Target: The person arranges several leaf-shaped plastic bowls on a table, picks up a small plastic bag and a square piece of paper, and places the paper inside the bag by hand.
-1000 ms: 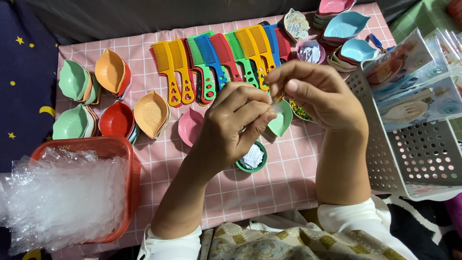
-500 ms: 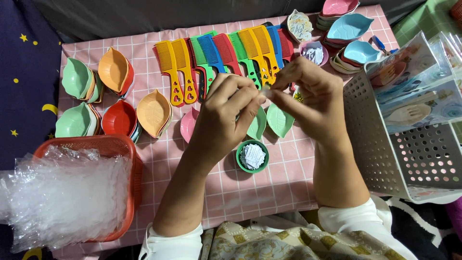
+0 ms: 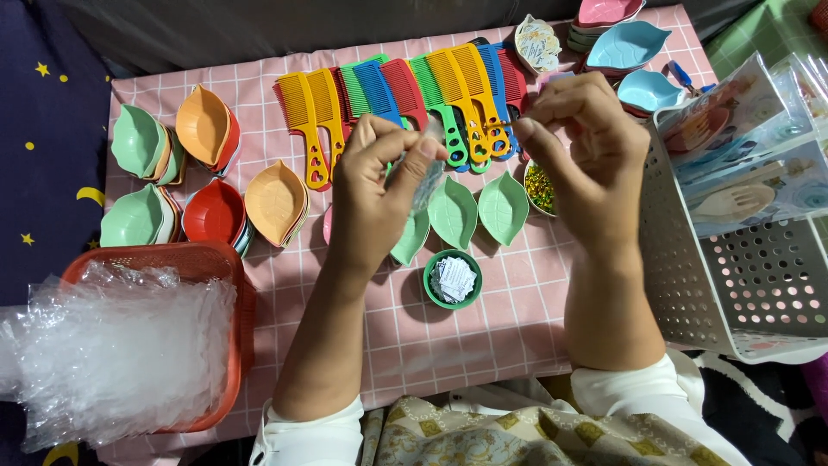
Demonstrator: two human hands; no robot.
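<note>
Above the small green cup (image 3: 453, 279), left hand (image 3: 373, 185) pinching a small clear bag (image 3: 429, 177), fingers clamped on it; right hand (image 3: 580, 142) beside, fingertips curled together, contents not discernible. Risk: slippery film could slide from the pinch, dropping onto the three green leaf dishes (image 3: 476, 207) just behind the cup. About ten combs (image 3: 405, 99) further back; one red basket (image 3: 185, 267) of plastic left of cup.

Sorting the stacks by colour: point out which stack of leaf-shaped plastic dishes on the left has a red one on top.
The red-topped stack of leaf-shaped plastic dishes, front row, middle; its neighbours show green and orange tops.
</note>
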